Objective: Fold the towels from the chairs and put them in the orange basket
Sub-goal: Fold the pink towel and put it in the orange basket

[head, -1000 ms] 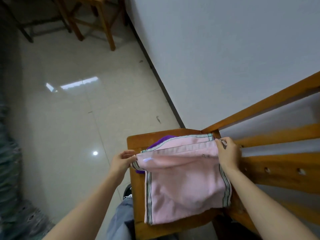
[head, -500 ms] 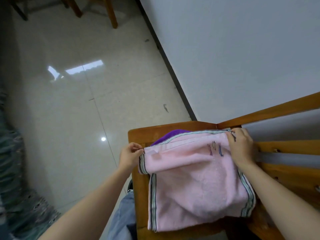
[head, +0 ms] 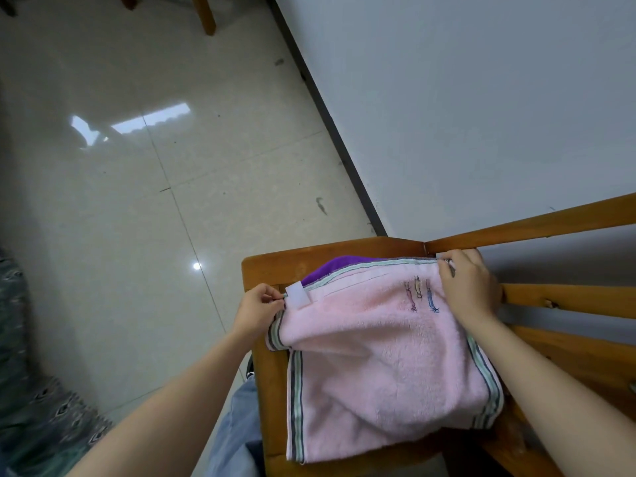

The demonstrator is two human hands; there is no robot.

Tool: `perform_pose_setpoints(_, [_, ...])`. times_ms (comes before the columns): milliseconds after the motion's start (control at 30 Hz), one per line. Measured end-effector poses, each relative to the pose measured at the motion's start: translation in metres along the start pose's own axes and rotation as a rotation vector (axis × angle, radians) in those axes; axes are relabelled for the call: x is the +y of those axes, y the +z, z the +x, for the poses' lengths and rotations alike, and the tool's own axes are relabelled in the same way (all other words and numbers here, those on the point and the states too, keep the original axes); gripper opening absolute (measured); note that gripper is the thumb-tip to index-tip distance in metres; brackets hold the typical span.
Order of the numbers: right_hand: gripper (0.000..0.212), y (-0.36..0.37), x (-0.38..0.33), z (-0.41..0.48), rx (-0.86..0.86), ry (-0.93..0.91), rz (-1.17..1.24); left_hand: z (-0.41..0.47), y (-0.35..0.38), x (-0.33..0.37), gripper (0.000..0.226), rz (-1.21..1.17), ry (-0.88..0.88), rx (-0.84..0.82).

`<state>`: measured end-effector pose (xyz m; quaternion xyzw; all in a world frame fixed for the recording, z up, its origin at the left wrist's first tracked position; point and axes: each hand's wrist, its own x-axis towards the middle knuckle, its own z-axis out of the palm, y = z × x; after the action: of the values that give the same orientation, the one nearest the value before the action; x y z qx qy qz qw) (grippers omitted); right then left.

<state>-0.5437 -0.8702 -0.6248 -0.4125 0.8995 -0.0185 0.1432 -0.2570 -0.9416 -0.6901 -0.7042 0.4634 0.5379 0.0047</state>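
Observation:
A pink towel with striped borders lies on the wooden chair seat, its upper half doubled over the lower. My left hand pinches the towel's left far corner beside a white label. At the right far corner, next to the chair back, my right hand grips the towel's edge. A purple towel shows underneath at the far side, mostly covered. The orange basket is not in view.
The chair back's wooden rails run along the right. A grey wall stands behind the chair. Glossy tiled floor spreads to the left, with another chair's legs at the top and patterned fabric at the lower left.
Both hands have carried the towel's upper edge farther across the seat toward the far side, spreading the fold flatter. A white label and small embroidery now show.

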Motion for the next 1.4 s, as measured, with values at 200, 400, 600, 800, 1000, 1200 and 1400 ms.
perform_pose_setpoints(200, [0.032,-0.005,0.003,-0.005,-0.073,0.014,-0.047,-0.006,-0.001,-0.001,0.013,0.035,0.048,-0.013])
perform_pose_setpoints(400, [0.032,-0.009,0.005,-0.009,-0.112,-0.053,-0.095,-0.015,-0.002,-0.006,0.008,0.119,0.191,0.103])
perform_pose_setpoints(600, [0.028,-0.015,0.009,-0.017,-0.088,-0.063,-0.063,-0.020,-0.003,0.007,0.011,0.027,0.255,0.146])
perform_pose_setpoints(800, [0.022,-0.023,0.009,-0.033,-0.010,-0.108,0.100,-0.015,0.000,0.008,0.004,0.146,0.217,-0.017])
perform_pose_setpoints(1000, [0.023,-0.032,0.011,-0.043,0.058,-0.041,0.233,-0.013,-0.001,0.004,0.008,0.184,0.266,0.078])
perform_pose_setpoints(1200, [0.016,-0.050,0.013,-0.051,0.111,-0.031,0.403,-0.036,-0.027,0.004,0.019,-0.032,0.279,0.022])
perform_pose_setpoints(1400, [0.009,-0.100,0.013,-0.067,0.043,-0.050,0.557,-0.082,-0.086,0.005,0.050,0.034,0.593,-0.160])
